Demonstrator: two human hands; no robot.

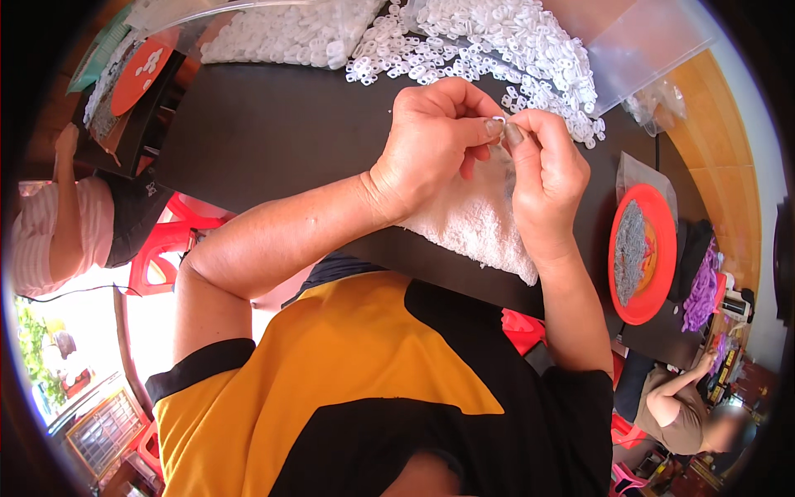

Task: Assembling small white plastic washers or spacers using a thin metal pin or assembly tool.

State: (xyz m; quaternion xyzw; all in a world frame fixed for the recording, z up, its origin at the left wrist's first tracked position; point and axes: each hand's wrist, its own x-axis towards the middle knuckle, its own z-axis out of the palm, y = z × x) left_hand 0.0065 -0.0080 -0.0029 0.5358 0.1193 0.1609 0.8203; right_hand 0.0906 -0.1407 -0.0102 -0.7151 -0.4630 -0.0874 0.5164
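Observation:
My left hand (pixel 431 141) and my right hand (pixel 551 170) meet over the dark table, thumbs and fingers pinched together tip to tip. Between the fingertips shows a sliver of a small white piece (pixel 500 120); most of it is hidden, and I cannot tell its exact kind. Under the hands lies a fluffy white cloth (pixel 468 228), hanging toward the table's near edge. Just beyond them spreads a heap of small white plastic pieces with holes (pixel 551 62), some scattered loose close to my fingers.
A clear bag of similar white pieces (pixel 286 37) lies at the back. On the right sits a red round tray (pixel 662 240) holding small grey metal bits (pixel 631 253). Another red dish (pixel 137 87) is far left. Two people sit nearby, one left (pixel 66 215), one lower right (pixel 671 406).

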